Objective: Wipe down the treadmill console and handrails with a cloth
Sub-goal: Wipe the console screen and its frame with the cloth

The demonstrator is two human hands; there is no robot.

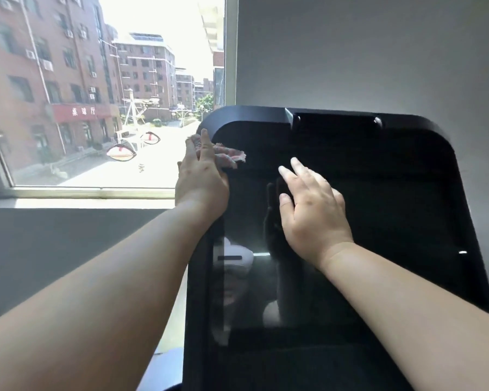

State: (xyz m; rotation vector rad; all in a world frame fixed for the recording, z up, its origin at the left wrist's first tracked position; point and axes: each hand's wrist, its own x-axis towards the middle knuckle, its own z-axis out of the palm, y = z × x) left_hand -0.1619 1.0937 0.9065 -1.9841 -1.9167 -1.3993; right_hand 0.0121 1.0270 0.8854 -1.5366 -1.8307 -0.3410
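Note:
The black treadmill console fills the right half of the view, its glossy screen reflecting my arms. My left hand is at the console's upper left edge and presses a pink and white cloth against the screen's top left corner, fingers fairly straight over the cloth. My right hand lies flat on the middle of the screen with fingers spread and holds nothing. No handrails are in view.
A large window with a grey frame lies to the left, looking onto brick buildings and a street. A plain grey wall rises behind the console. A dark sill ledge runs below the window.

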